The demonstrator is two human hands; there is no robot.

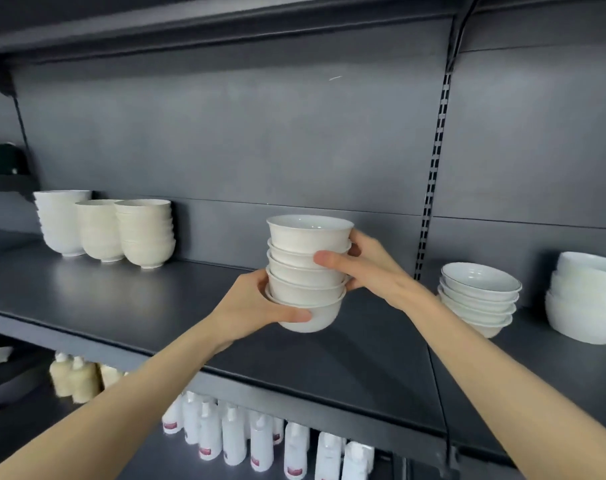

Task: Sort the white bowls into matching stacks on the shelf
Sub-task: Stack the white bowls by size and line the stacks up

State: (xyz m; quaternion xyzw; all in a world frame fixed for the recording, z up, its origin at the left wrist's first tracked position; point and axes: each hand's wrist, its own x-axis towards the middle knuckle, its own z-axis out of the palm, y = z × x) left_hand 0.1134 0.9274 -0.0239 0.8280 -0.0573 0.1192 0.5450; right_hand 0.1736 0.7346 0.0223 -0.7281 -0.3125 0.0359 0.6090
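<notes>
- Two bare forearms reach in from the near edge, up toward the dark shelf (128, 306).
- The left hand (251, 306) cups the bottom bowl of a stack of five white bowls (306, 271), thumb laid across its near side.
- The right hand (362, 268) clasps the stack's right side, thumb over the middle bowls and fingers wrapped behind.
- The stack sits between both hands over the middle of the shelf (whether its foot touches the surface, I cannot tell).
- Far left on the shelf stand three stacks side by side: a taller white stack (64, 223) and two cream stacks (100, 230) (147, 233).
- To the right, past the slotted upright (433, 174), sit a stack of shallow rimmed bowls (478, 299) and, just beside it, a stack of wide bowls (585, 299).
- Below the shelf, white bottles (232, 434) stand in rows, with cream bottles (76, 375) further left.
</notes>
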